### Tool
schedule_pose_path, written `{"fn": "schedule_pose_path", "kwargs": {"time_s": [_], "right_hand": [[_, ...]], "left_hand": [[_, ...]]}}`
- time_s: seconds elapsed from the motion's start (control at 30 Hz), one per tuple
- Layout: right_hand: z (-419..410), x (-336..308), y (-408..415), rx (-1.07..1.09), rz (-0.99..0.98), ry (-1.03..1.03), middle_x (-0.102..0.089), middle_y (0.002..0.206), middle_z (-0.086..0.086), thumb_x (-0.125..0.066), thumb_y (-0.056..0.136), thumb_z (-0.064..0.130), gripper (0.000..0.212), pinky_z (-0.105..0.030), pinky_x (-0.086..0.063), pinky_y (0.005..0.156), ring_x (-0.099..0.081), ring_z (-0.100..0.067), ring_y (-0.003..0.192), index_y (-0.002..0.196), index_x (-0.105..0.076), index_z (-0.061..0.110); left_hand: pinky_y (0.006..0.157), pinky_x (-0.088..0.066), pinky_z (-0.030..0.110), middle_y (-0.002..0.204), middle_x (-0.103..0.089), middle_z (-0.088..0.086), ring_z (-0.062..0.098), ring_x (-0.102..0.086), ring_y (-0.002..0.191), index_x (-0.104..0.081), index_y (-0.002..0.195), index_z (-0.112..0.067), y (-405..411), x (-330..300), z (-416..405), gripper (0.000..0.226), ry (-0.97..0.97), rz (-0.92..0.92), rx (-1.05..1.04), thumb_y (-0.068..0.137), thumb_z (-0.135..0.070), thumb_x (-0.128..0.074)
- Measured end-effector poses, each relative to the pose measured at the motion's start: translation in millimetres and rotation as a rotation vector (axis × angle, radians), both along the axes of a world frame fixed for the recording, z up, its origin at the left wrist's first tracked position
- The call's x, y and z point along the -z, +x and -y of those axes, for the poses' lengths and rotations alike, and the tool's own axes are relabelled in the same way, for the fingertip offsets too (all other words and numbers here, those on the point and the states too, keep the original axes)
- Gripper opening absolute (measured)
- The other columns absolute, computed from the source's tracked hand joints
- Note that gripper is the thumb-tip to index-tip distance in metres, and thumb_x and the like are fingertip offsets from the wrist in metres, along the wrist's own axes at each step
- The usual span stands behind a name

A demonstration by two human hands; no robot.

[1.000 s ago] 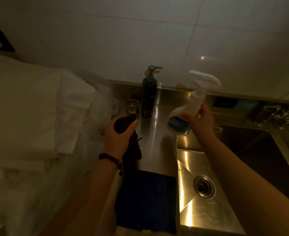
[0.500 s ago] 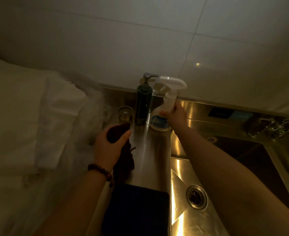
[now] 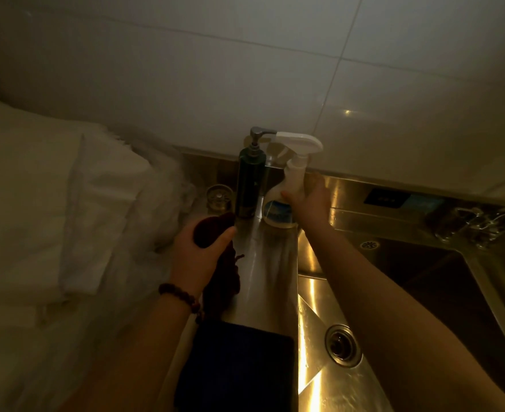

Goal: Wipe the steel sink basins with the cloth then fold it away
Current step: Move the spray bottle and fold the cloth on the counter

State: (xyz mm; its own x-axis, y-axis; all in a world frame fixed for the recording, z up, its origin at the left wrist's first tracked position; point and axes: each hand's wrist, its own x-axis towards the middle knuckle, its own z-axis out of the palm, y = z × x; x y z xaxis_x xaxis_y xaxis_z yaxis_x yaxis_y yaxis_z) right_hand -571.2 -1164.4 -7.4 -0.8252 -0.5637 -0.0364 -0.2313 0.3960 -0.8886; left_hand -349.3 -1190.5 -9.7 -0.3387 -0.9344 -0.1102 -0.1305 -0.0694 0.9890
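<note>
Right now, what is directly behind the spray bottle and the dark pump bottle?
Behind the spray bottle and pump bottle is the steel backsplash, then white wall tile. The right hand covers the spray bottle's right side, so anything behind it is hidden.

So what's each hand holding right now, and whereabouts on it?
The left hand grips a bunched dark red cloth near its top. The right hand wraps the spray bottle around its body, below the neck.

We see a dark maroon cloth (image 3: 212, 233) in our left fingers (image 3: 215, 237), a white spray bottle (image 3: 289, 185) with a blue label at our right fingers (image 3: 289, 195), a dark green pump bottle (image 3: 249, 181) between them, a navy folded cloth (image 3: 236, 367) below, and a golden-lit steel sink (image 3: 313, 292).
</note>
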Motion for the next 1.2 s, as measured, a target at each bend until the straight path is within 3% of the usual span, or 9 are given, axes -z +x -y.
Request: {"fn": "schedule_pose_path", "kwargs": {"time_s": [0.07, 0.17, 0.3, 0.47, 0.6, 0.67, 0.8, 1.0, 1.2], "right_hand": [[-19, -18, 27, -0.04, 0.028, -0.087, -0.056, 0.115, -0.004, -0.07, 0.082, 0.026, 0.042, -0.026, -0.05, 0.074, -0.056, -0.017, 0.103, 0.118, -0.051, 0.018], [-48, -37, 76, -0.374, 0.166, -0.072, -0.062, 0.096, -0.003, -0.059, 0.091, 0.026, 0.009, -0.031, -0.054, 0.079, -0.062, -0.018, 0.092, 0.095, -0.059, 0.018], [-66, -44, 97, -0.491, 0.379, -0.059, -0.063, 0.107, -0.006, -0.061, 0.089, 0.024, 0.019, -0.035, -0.055, 0.086, -0.063, -0.019, 0.1, 0.104, -0.06, 0.013], [-84, -41, 100, -0.418, 0.563, -0.205, -0.062, 0.118, -0.008, -0.069, 0.082, 0.018, 0.034, -0.044, -0.054, 0.09, -0.062, -0.025, 0.108, 0.115, -0.059, 0.016], [-93, -45, 105, -0.4, 0.583, -0.243, -0.063, 0.119, -0.006, -0.068, 0.083, 0.018, 0.038, -0.046, -0.053, 0.09, -0.062, -0.025, 0.109, 0.121, -0.059, 0.016], [-97, -48, 106, -0.347, 0.538, -0.278, -0.066, 0.111, -0.007, -0.064, 0.086, 0.013, 0.024, -0.042, -0.055, 0.087, -0.065, -0.024, 0.103, 0.11, -0.064, 0.01], [-107, -52, 100, -0.237, 0.547, -0.334, -0.068, 0.098, -0.01, -0.058, 0.089, 0.007, 0.007, -0.034, -0.058, 0.079, -0.068, -0.021, 0.092, 0.087, -0.063, 0.004], [-119, -54, 94, -0.21, 0.522, -0.403, -0.068, 0.098, -0.013, -0.054, 0.091, 0.009, 0.007, -0.036, -0.058, 0.08, -0.069, -0.022, 0.091, 0.089, -0.059, 0.004], [-122, -51, 84, -0.157, 0.459, -0.393, -0.063, 0.1, -0.015, -0.051, 0.094, 0.01, 0.008, -0.038, -0.057, 0.077, -0.065, -0.026, 0.095, 0.09, -0.058, 0.008]], "left_hand": [[0.066, -0.046, 0.015, 0.102, -0.061, -0.01, 0.002, -0.059, 0.091, -0.06, 0.11, -0.026, 0, -5, -3, 0.037, -0.022, -0.011, 0.051, 0.076, -0.025, -0.075], [0.076, -0.047, 0.015, 0.102, -0.058, -0.018, -0.005, -0.055, 0.094, -0.056, 0.104, -0.039, -2, -14, -10, 0.038, -0.111, -0.003, 0.209, 0.078, -0.017, -0.074], [0.083, -0.047, 0.015, 0.119, -0.054, -0.012, 0.0, -0.052, 0.107, -0.05, 0.127, -0.03, -6, -22, -16, 0.05, -0.183, 0.043, 0.397, 0.083, -0.016, -0.069], [0.073, -0.038, -0.005, 0.124, -0.045, -0.015, -0.014, -0.045, 0.097, -0.026, 0.145, -0.027, -7, -30, -24, 0.077, -0.281, 0.128, 0.585, 0.082, -0.016, -0.071], [0.084, -0.042, 0.005, 0.136, -0.038, -0.017, -0.003, -0.043, 0.118, -0.011, 0.149, -0.032, -12, -27, -32, 0.104, -0.299, 0.132, 0.631, 0.072, -0.022, -0.08], [0.089, -0.044, 0.014, 0.136, -0.04, -0.013, 0.002, -0.045, 0.119, -0.02, 0.145, -0.034, -17, -25, -35, 0.092, -0.34, 0.127, 0.599, 0.074, -0.02, -0.078], [0.073, -0.049, 0.008, 0.125, -0.049, -0.01, 0.0, -0.057, 0.101, -0.026, 0.143, -0.032, -15, -35, -34, 0.076, -0.348, 0.158, 0.698, 0.084, -0.007, -0.066], [0.07, -0.047, 0.005, 0.129, -0.036, 0.0, 0.012, -0.051, 0.101, -0.034, 0.143, -0.03, -15, -48, -26, 0.062, -0.268, 0.126, 0.745, 0.091, -0.004, -0.054], [0.087, -0.054, 0.035, 0.108, -0.061, 0.001, 0.021, -0.062, 0.099, -0.057, 0.112, -0.034, -5, -58, -9, 0.03, -0.114, 0.057, 0.671, 0.095, -0.01, -0.047]]}}
